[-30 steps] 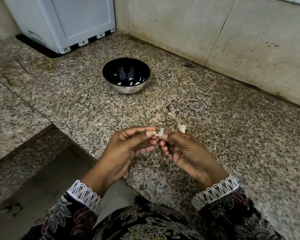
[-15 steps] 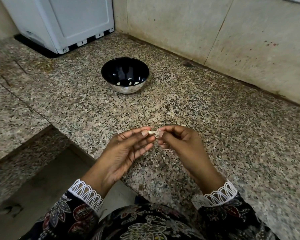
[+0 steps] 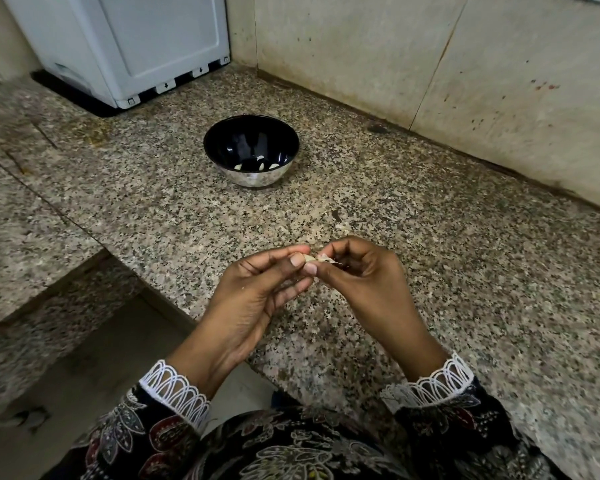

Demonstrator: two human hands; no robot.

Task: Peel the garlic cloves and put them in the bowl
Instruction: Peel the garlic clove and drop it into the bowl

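Note:
Both hands meet above the front part of the speckled granite counter (image 3: 430,271). My left hand (image 3: 257,299) pinches a small pale garlic clove (image 3: 310,258) between thumb and fingertips. My right hand (image 3: 364,282) pinches the clove's papery skin (image 3: 328,259) from the other side, its fingers curled. A black bowl (image 3: 222,147) with a steel outside stands farther back, left of centre. Three peeled cloves (image 3: 262,165) lie at its bottom.
A white appliance (image 3: 125,43) stands at the back left corner. Tiled walls (image 3: 430,64) bound the counter at the rear and right. On the left the counter steps down to a lower ledge (image 3: 32,216) and the floor (image 3: 84,358).
The hands have turned slightly around the clove and stay close together. The loose clove piece seen beyond the right hand a second ago is now hidden behind it.

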